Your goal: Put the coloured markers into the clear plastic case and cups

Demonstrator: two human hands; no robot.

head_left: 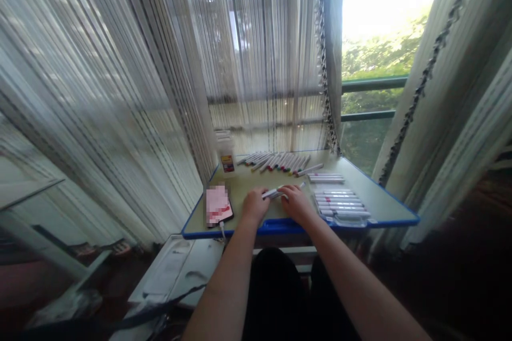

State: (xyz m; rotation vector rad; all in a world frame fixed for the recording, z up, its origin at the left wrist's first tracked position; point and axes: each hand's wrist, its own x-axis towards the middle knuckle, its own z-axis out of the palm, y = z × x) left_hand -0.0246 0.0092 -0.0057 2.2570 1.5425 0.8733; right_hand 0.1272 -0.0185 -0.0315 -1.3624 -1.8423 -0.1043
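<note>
A white marker (272,192) spans the gap between my two hands above the near middle of the table. My left hand (256,205) is closed on its left end. The fingers of my right hand (296,203) are closed around its right part. A thin white tip (302,185) shows just beyond my right knuckles; whether it belongs to the same marker I cannot tell. Past my hands lies a row of loose white markers (280,161) with coloured ends. To the right, a clear plastic case (352,219) holds several white markers (340,202) lying side by side.
A phone (219,205) with a white cable (223,230) lies at the table's left. A clear plastic container (225,154) with a label stands at the back left corner. Blue edging (396,222) rims the table (380,197). Curtains (264,63) hang close behind it.
</note>
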